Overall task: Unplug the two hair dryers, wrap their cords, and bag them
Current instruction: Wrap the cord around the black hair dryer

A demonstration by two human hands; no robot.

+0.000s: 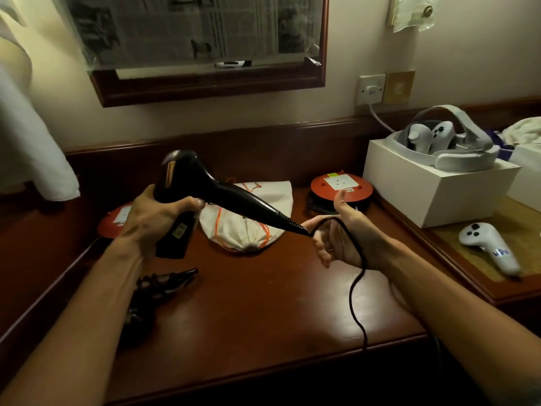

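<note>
My left hand grips the barrel of a black hair dryer, held above the wooden desk with its handle pointing right. Its black cord leaves the handle's end, passes over my right hand and hangs down past the desk's front edge. My right hand holds the cord near the handle, fingers curled round it, thumb up. A white drawstring bag with orange cords lies behind, drawn closed. A second dark hair dryer with its cord wrapped lies on the desk under my left forearm.
Two red extension reels sit on the desk, one at the back right and one partly hidden behind my left hand. A white box carries a VR headset. A white controller lies at the right. A wall socket is above.
</note>
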